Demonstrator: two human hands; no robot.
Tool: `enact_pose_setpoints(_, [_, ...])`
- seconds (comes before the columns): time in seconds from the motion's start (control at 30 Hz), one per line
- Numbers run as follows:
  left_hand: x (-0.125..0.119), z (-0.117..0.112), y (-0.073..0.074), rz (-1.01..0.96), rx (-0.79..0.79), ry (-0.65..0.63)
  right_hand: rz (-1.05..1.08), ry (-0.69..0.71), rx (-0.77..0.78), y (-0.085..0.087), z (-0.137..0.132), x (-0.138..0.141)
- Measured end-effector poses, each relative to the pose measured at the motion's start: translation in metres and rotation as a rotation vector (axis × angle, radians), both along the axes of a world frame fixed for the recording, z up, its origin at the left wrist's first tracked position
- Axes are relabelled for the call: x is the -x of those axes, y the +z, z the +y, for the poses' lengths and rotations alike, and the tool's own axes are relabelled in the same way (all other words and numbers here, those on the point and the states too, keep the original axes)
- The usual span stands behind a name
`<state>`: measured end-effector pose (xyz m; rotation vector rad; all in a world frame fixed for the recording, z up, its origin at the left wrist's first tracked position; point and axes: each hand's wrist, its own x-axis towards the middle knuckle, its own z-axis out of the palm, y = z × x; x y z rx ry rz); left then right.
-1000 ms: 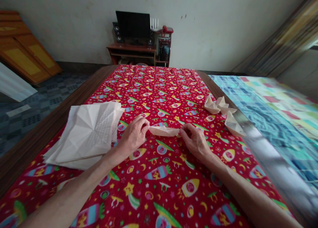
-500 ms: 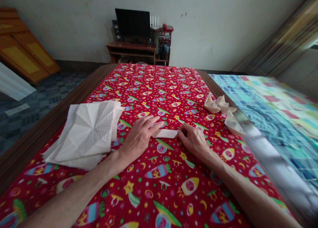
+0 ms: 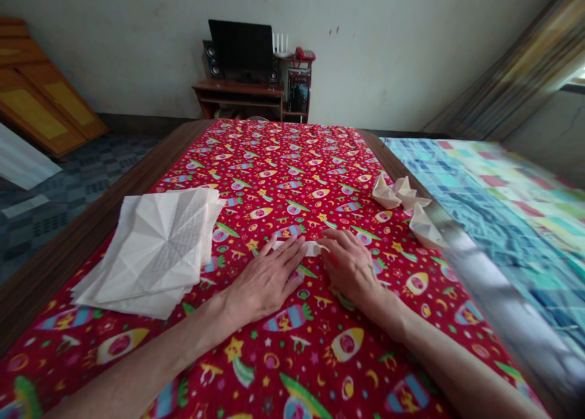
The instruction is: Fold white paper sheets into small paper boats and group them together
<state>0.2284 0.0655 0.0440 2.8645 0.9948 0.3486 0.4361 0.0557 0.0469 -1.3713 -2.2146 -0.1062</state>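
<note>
A narrow folded paper strip [image 3: 312,248] lies on the red cloth in front of me. My left hand [image 3: 269,279] rests flat across its left part, fingers stretched out and pressing it down, so much of the strip is hidden. At the strip's right end, the bent fingers of my right hand [image 3: 351,265] grip the tip; the thumb is mostly out of sight. To the left sits a stack of creased white paper sheets [image 3: 159,248]. Several pointed folded paper pieces [image 3: 425,225] stand near the table's right edge.
The patterned red cloth [image 3: 292,181] covers a dark wooden table [image 3: 150,169]. A bed with a checked blue cover [image 3: 475,224] adjoins on the right. Beyond the far end stands a desk [image 3: 240,91] with a monitor [image 3: 241,50]. A wooden cabinet [image 3: 46,96] is at the far left.
My left hand has slid rightward and now lies over the strip. My right hand has turned, its fingers reaching over the strip's right end. The view has shifted slightly.
</note>
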Motion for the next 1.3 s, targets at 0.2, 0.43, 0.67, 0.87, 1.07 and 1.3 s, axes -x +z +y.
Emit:
enact_pose_setpoints(0.2, [0.006,0.000,-0.002,0.026,-0.014,0.020,-0.159,0.259,-0.023,-0.001,-0.018,0.013])
enact_pose_setpoints(0.43, [0.018,0.000,0.004,0.014,-0.062,0.047,-0.148,0.260,0.049,0.004,-0.012,0.004])
enact_pose_setpoints(0.67, [0.029,0.017,0.006,-0.085,-0.095,0.055,0.027,0.199,0.030,-0.010,-0.007,-0.005])
enact_pose_setpoints(0.87, [0.027,0.027,-0.004,-0.242,-0.053,0.099,0.124,0.130,0.033,-0.014,0.004,-0.005])
enact_pose_setpoints(1.07, [0.022,0.027,-0.009,-0.401,0.037,0.213,0.167,0.103,0.089,-0.008,0.001,-0.002])
enact_pose_setpoints(1.3, [0.015,0.022,-0.004,-0.804,0.473,0.392,0.251,0.079,0.133,-0.006,-0.003,0.002])
